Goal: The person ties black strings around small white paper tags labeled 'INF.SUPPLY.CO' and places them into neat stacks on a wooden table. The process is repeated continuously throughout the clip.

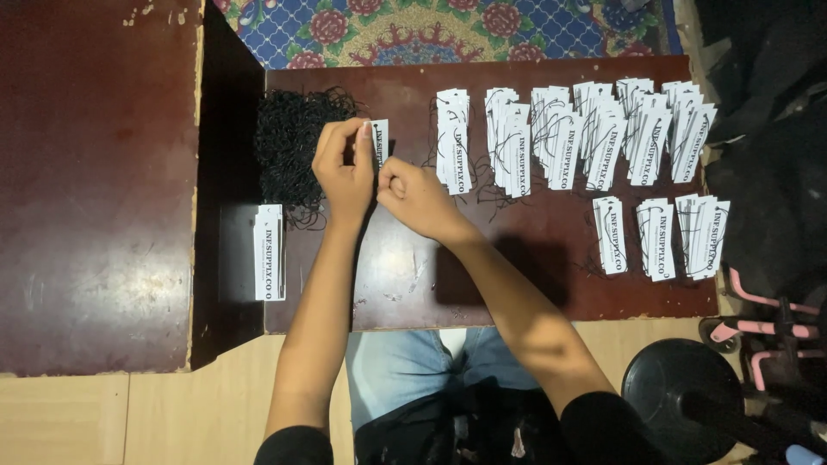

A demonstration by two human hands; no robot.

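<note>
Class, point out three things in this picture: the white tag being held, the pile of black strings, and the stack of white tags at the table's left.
white tag point(380, 138), head view, its upper face.
pile of black strings point(289, 138), head view, its middle.
stack of white tags point(269, 254), head view, top tag's centre.

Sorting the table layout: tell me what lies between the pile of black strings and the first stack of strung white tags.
In the head view, the left hand holding one white paper tag, and the right hand, lie there.

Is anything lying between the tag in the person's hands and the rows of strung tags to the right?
Nothing visible does. The white tag held by the left hand and right hand has only bare dark tabletop before the nearest strung tags.
</note>
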